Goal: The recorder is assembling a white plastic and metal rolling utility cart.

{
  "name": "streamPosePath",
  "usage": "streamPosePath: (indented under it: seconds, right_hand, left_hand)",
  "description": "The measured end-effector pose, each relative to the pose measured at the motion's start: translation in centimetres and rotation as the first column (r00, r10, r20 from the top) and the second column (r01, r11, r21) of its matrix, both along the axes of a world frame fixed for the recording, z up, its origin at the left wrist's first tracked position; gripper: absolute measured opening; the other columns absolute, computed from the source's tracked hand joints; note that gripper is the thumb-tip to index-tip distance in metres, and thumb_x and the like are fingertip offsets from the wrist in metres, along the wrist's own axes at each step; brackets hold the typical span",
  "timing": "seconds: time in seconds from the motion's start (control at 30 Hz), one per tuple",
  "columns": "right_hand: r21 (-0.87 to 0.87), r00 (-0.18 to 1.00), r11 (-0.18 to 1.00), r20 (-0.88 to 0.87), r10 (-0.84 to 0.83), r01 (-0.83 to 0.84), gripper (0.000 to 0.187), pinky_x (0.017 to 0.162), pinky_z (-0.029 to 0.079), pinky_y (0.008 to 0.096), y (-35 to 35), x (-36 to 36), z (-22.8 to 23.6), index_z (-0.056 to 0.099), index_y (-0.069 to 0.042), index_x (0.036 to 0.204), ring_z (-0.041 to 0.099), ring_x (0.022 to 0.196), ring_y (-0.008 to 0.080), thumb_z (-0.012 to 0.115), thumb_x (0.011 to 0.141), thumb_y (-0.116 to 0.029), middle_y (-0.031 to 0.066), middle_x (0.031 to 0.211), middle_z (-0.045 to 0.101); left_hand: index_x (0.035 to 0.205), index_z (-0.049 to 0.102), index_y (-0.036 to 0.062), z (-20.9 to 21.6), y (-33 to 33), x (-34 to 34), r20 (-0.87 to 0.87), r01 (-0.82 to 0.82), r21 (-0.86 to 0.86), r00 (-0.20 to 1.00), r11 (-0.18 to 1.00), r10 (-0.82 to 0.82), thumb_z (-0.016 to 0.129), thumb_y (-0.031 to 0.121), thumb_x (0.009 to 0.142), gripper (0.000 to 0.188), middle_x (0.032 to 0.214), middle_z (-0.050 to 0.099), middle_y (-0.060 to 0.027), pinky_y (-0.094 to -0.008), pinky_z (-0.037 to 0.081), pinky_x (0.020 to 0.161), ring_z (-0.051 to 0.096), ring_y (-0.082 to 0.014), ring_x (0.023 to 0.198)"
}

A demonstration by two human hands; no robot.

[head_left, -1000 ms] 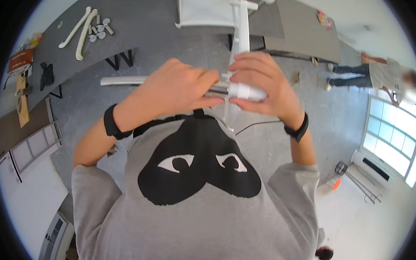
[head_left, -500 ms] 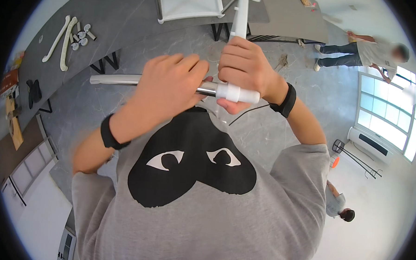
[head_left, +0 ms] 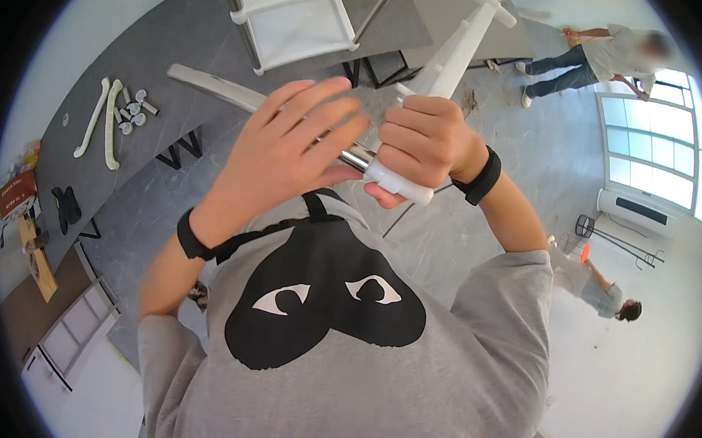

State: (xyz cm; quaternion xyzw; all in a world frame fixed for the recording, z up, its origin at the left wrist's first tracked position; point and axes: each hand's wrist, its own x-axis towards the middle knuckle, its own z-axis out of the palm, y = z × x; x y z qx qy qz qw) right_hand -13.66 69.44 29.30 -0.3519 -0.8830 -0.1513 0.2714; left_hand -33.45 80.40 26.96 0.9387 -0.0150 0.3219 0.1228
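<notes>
Fingers of the right hand (head_left: 424, 148) clench the white tube (head_left: 399, 182); left hand (head_left: 287, 150) fingers spread over the metal rod (head_left: 216, 88).

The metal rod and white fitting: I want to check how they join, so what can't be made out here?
- Head view: where the metal rod enters the white plastic fitting is covered by the left hand and right hand.
- Whether the left hand's fingers grip the rod or lie loose: hidden by its back.
- The white frame part runs behind the right hand; its link to the fitting is hidden.
- Small white parts on the dark table: too small to tell.
</notes>
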Motion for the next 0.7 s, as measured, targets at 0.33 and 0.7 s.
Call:
streamPosePath:
  seconds: [0.33,0.7]
  right_hand:
    - [-0.013,0.995,0.999,-0.095,-0.041,0.04,0.036,0.04,0.027,0.0275,-1.3,-0.8,-2.6,0.04,-0.009,0.056,0.039,0.046,0.0174,0.064,0.073,-0.03,0.0019,0.057,0.038]
    - [-0.102,0.991,0.988,-0.08,0.112,-0.12,0.037,0.04,0.029,0.029,-0.9,-3.5,-3.4,0.038,-0.01,0.057,0.038,0.046,0.0182,0.064,0.074,-0.03,0.0019,0.058,0.033]
  left_hand:
    - [0.099,0.064,0.0046,-1.6,-0.3,2.9,0.072,0.027,0.138,0.997,0.99,-0.037,0.063,0.005,0.064,0.035,0.102,0.064,-0.0047,-0.0323,0.051,0.067,0.064,-0.0214,0.094]
    - [0.068,0.064,0.0033,0.9,1.0,1.2,-0.802,-0.037,-0.562,0.267,0.826,-0.534,0.065,0.01,0.071,0.008,0.061,0.06,-0.0166,-0.044,0.046,0.055,0.059,-0.0343,0.058]
